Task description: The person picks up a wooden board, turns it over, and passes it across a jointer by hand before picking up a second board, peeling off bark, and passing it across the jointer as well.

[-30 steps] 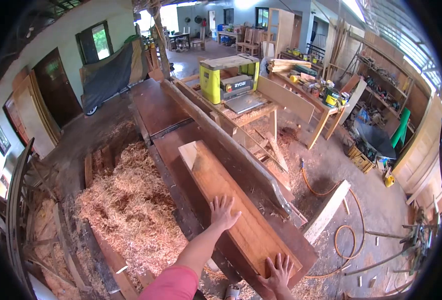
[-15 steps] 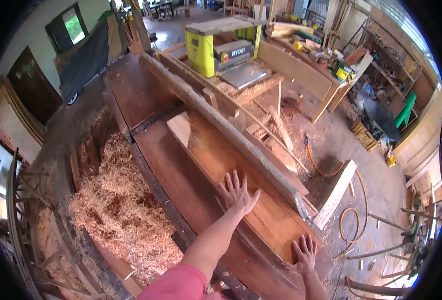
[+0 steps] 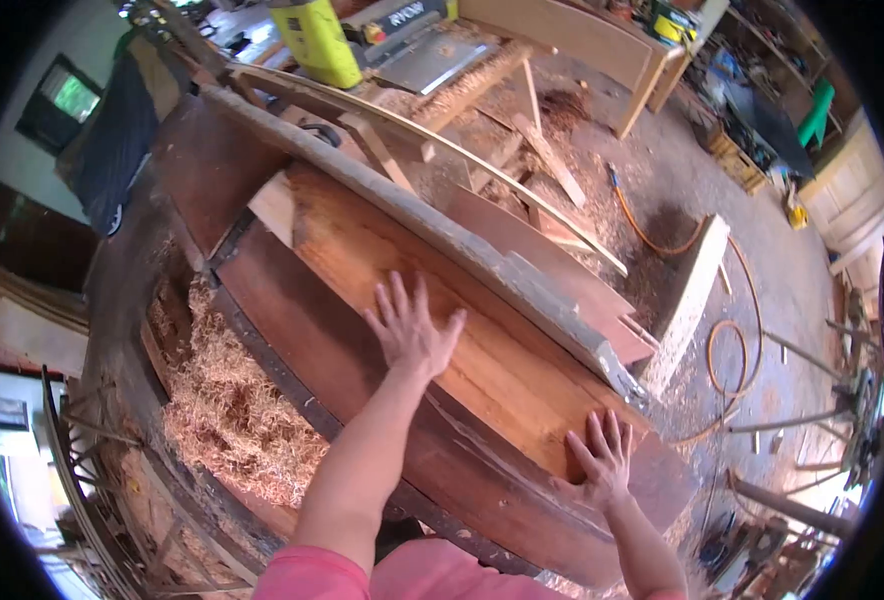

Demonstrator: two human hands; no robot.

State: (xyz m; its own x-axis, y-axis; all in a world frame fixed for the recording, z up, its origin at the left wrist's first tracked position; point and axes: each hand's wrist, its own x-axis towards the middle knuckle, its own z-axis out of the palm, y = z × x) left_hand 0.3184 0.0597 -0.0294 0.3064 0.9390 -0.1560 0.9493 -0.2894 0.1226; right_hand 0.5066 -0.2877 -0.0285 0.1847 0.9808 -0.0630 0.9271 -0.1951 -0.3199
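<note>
A long wooden board point(image 3: 507, 365), orange-brown with a paler far end, lies on a reddish-brown bench top point(image 3: 312, 320). My left hand point(image 3: 415, 328) rests on the board's near long edge around its middle, fingers spread. Toward the near right end, my right hand point(image 3: 602, 462) lies on the board with its fingers apart. Neither hand grips anything. Along the board's far side runs a thick grey raised beam point(image 3: 432, 235).
Wood shavings point(image 3: 247, 410) are heaped left of the bench. Beyond the beam stands a yellow-green planer point(image 3: 317, 45) with its metal table. A thick pale plank point(image 3: 690, 300) and a coiled orange hose point(image 3: 727, 350) are on the floor at right.
My view has tilted downward and turned, so the planer has slid toward the top edge. Both hands stay spread on the board, with little clear movement along it.
</note>
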